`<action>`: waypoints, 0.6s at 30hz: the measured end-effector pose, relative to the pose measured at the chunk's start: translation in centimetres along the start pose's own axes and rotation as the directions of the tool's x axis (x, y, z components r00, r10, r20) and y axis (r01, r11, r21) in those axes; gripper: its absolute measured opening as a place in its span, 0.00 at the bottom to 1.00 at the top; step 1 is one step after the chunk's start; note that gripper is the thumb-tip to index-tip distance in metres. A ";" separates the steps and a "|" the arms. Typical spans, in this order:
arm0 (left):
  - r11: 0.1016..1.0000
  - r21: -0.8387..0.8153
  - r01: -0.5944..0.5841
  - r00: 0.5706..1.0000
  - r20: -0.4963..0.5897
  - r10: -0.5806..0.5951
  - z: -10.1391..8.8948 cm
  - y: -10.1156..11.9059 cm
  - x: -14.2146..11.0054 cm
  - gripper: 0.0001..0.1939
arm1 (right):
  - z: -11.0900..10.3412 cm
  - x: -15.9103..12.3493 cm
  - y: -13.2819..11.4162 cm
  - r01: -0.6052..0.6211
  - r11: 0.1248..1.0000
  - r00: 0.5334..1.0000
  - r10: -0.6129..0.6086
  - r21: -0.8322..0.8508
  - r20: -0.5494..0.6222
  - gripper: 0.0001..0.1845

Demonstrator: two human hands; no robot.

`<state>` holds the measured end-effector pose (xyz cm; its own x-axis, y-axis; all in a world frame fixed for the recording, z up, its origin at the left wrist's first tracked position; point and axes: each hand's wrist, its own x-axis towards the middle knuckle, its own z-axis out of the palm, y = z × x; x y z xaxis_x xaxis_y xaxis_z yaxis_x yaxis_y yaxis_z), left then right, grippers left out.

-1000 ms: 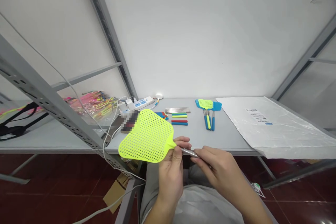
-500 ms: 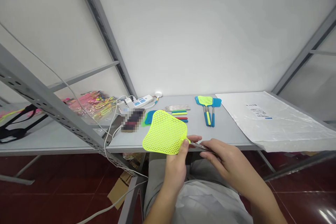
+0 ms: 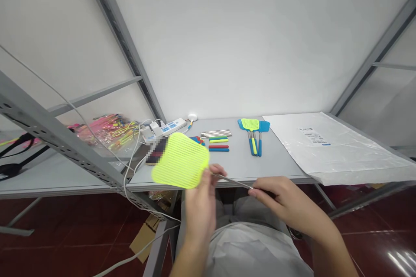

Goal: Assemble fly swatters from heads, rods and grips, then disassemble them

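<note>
A yellow fly swatter [image 3: 182,162] with a perforated square head is held tilted over the table's front edge. My left hand [image 3: 201,199] is closed around its neck, thumb on top where the head meets the rod. Thin and silvery, the metal rod [image 3: 232,180] runs right into my right hand [image 3: 286,203], whose thumb and fingers pinch it near its end. Beyond the hands lie several metal rods [image 3: 216,133], yellow and blue handle grips [image 3: 219,139], and red and blue ones [image 3: 219,148]. Blue and red swatter heads [image 3: 197,139] are partly hidden behind the yellow one.
Several swatters with handles [image 3: 254,136] lie together right of centre. A white plastic package [image 3: 344,151] covers the table's right side. To the left are a power strip [image 3: 173,127], cables, a blurred dark object [image 3: 155,151], bagged colourful items [image 3: 110,132] and a metal shelf post [image 3: 65,134].
My left hand has moved left with the swatter head, away from my right hand. More of the metal rod now shows between the hands. The camera view has shifted slightly.
</note>
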<state>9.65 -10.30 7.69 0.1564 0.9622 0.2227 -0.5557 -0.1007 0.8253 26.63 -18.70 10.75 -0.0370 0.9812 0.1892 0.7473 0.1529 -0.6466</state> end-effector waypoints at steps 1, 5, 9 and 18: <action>0.999 -0.024 -0.040 0.998 -0.043 0.039 -0.5 0.8 0.5 0.10 | -0.3 -0.2 0.1 -0.004 1.000 1.000 0.004 0.015 0.025 0.19; 0.987 -0.002 -0.160 0.984 -0.076 0.159 -1.9 3.1 1.3 0.09 | -1.0 -0.8 0.2 0.005 0.998 0.995 -0.011 0.065 0.096 0.17; 0.988 -0.026 -0.153 0.987 -0.056 0.151 -1.5 2.7 0.8 0.11 | -1.0 -1.1 0.2 -0.009 0.999 0.999 0.008 0.031 0.049 0.15; 0.991 0.096 0.091 0.963 0.244 -0.112 0.5 -0.6 -1.1 0.20 | 1.1 0.0 -0.8 0.057 0.998 0.998 -0.057 -0.016 0.001 0.15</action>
<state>10.18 -11.40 7.24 0.4119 0.8766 0.2490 -0.4582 -0.0369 0.8881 25.33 -18.71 10.48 -0.0797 0.9711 0.2250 0.7549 0.2062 -0.6226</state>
